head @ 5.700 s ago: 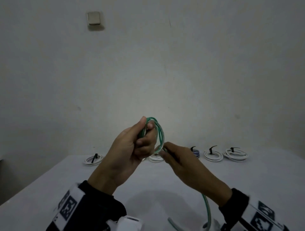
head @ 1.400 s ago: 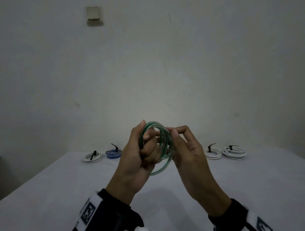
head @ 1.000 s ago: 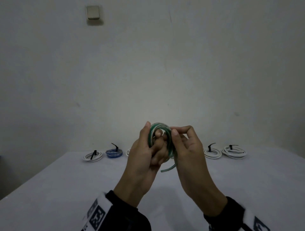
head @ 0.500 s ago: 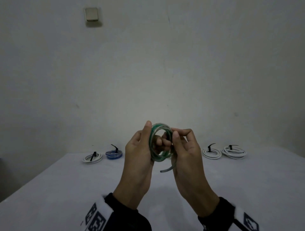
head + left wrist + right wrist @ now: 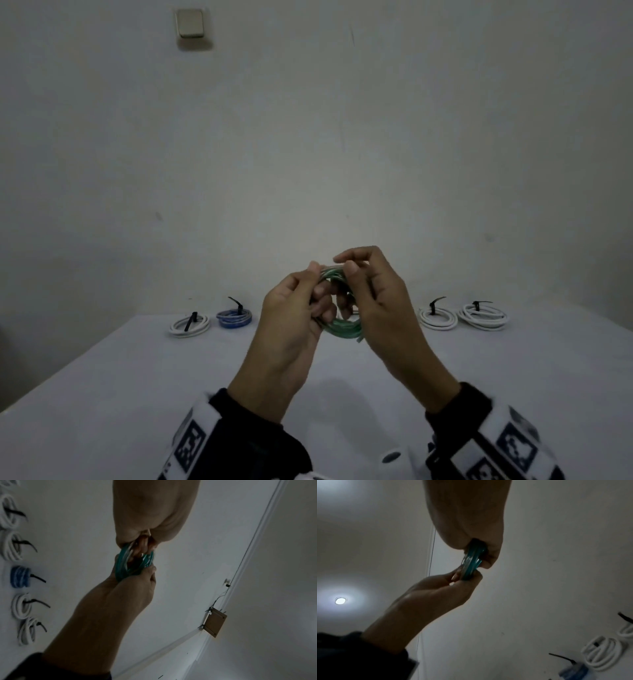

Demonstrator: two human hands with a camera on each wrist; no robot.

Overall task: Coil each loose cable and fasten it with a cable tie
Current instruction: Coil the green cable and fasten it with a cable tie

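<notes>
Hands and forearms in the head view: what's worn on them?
Both hands, left and right, are bare. Dark sleeves cover the forearms. Each wrist carries a white band printed with black square fiducial markers; the right one likewise.

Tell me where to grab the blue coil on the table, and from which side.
Grip the blue coil across its bundled loops, on the rim opposite the black tie, coming from above. It lies flat on the table, so the near rim is exposed. The tie's tail sticks up at the back, and a white coil sits close on its left.
</notes>
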